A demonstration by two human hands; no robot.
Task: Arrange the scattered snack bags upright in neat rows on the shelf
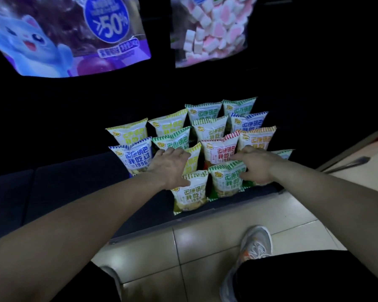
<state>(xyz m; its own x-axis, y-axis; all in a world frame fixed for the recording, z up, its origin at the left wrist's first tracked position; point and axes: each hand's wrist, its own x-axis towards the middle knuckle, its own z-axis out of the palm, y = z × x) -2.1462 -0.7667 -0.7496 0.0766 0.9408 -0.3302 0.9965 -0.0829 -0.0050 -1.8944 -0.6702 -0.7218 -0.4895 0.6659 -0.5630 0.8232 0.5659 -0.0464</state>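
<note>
1. Most of the snack bags (212,129) already stood upright in rows on the dark low shelf (79,192).
2. Your left hand (170,165) lay spread flat against a yellow-striped bag (192,159), gripping nothing.
3. Your right hand (256,166) rested with fingers loosely open on the green-striped front bag (226,182); whether it pinched it, I could not tell.
4. The front row looked uneven, so some straightening probably remained.

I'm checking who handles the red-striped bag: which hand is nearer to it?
Right. The right hand reaches its fingers onto the red-striped bag; the left hand lies to its left, across a yellow bag.
</note>
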